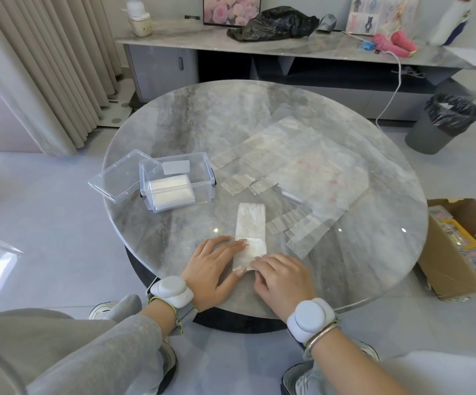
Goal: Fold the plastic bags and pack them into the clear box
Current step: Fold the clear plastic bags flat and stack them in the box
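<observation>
**Folded bag strip pressed flat near the front of the table**

The folded plastic bag (pixel 250 228) is a narrow, milky-white, crinkled rectangle lying lengthwise on the round table (pixel 174 115). It sits near the front edge, and a crosswise crease shows close to its near end. The left hand (pixel 214 269) lies palm down on that end. Its fingers are straight and close together, the fingertips resting on the strip and the thumb at its near corner. The right hand (pixel 282 277) is also palm down, with bent fingers whose tips meet the strip's near right corner. Whether they pinch the plastic or only press on it cannot be told.

The clear box (pixel 206 178) stands well apart to the left. It is rigid, rectangular and open-topped, with a white folded stack (pixel 171 191) inside. Its transparent lid (pixel 117 178) leans against its left wall. Right of the box, thin translucent unfolded bags (pixel 302 166) lie flat and overlapping, handles towards the person. The tabletop is glossy grey marble-patterned stone. A white puck-shaped band (pixel 308 315) sits on each wrist.
</observation>
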The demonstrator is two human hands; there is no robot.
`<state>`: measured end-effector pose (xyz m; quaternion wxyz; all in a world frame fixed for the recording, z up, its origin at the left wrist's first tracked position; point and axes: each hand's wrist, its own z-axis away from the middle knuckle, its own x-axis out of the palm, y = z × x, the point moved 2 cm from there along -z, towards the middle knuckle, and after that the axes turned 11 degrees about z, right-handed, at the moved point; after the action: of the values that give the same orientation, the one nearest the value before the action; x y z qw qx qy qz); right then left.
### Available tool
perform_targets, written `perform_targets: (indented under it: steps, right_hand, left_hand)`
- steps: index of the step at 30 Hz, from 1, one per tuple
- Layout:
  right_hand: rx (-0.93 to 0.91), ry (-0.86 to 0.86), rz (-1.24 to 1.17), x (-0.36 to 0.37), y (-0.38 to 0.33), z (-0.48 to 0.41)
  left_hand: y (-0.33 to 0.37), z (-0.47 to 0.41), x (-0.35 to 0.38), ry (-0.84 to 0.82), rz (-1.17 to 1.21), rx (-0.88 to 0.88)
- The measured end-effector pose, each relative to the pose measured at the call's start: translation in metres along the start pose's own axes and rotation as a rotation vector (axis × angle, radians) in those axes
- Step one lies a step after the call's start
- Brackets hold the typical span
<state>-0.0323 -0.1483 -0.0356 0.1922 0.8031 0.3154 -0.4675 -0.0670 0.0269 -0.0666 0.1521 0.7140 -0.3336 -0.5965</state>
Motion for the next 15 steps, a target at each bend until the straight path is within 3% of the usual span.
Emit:
perform_targets:
  steps: [5, 10, 15]
  right_hand:
    - [0.089, -0.031, -0.089, -0.022, 0.000, -0.005]
    - [0.128, -0.129, -0.203, -0.034, -0.003, -0.004]
    - [0.345, -0.299, -0.461, -0.028, 0.002, -0.001]
  left_hand:
    - [-0.007, 0.007, -0.012, -0.060, -0.111, 0.102]
    - [-0.006, 0.007, -0.009, 0.126, -0.112, 0.176]
    - [-0.006, 0.005, -0.011, 0.200, -0.076, 0.086]
